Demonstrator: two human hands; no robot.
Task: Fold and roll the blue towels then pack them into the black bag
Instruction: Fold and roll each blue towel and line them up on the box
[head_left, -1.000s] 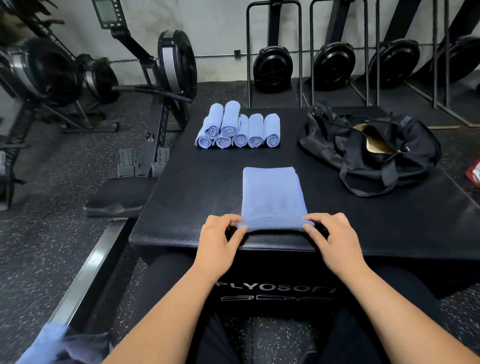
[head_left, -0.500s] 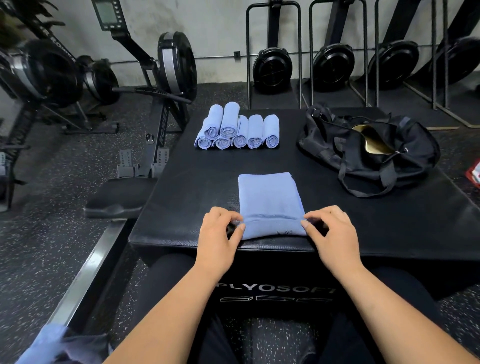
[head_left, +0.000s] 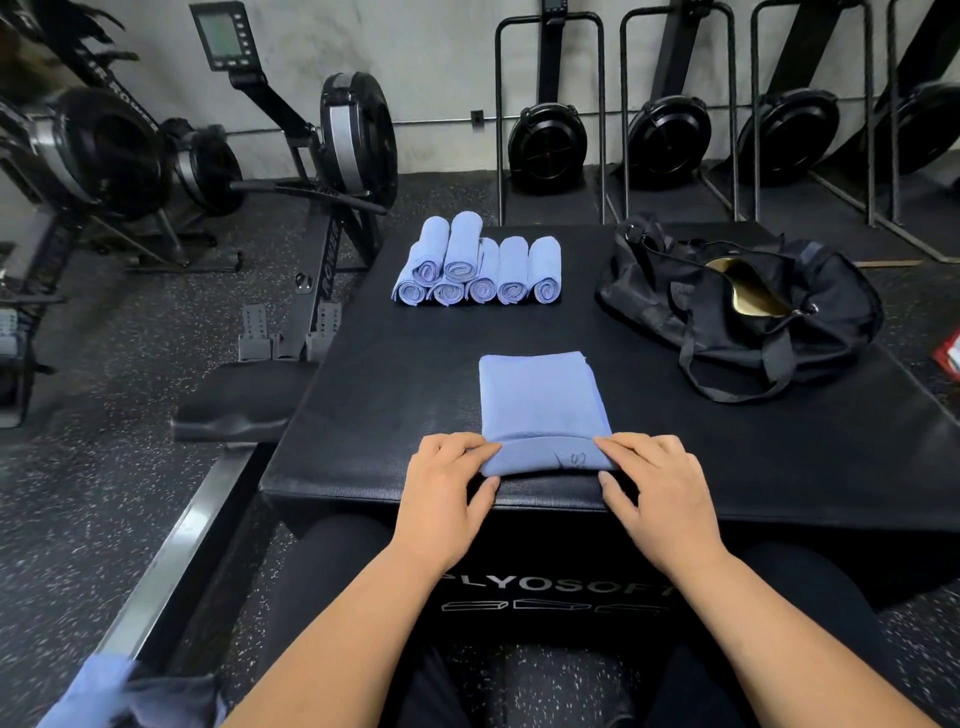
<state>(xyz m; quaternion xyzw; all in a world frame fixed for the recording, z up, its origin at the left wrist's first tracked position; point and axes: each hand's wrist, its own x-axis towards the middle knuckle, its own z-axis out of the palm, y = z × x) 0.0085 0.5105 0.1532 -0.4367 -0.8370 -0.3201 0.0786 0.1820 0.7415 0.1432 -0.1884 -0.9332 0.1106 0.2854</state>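
Observation:
A folded blue towel (head_left: 540, 400) lies flat near the front edge of the black padded box (head_left: 405, 395), its near end turned up into a short roll. My left hand (head_left: 447, 493) pinches the roll's left end and my right hand (head_left: 654, 488) pinches its right end. Several rolled blue towels (head_left: 478, 265) lie stacked in a row at the box's far side. The black bag (head_left: 748, 306) sits unzipped at the far right of the box, showing a gold lining.
Rowing machines (head_left: 332, 156) stand on the rubber floor to the left and along the back wall. More blue cloth (head_left: 104, 691) lies at the lower left by my leg. A red item (head_left: 950, 353) shows at the right edge.
The near end of the towel has been rolled a little further away from me, and both hands have shifted forward with it.

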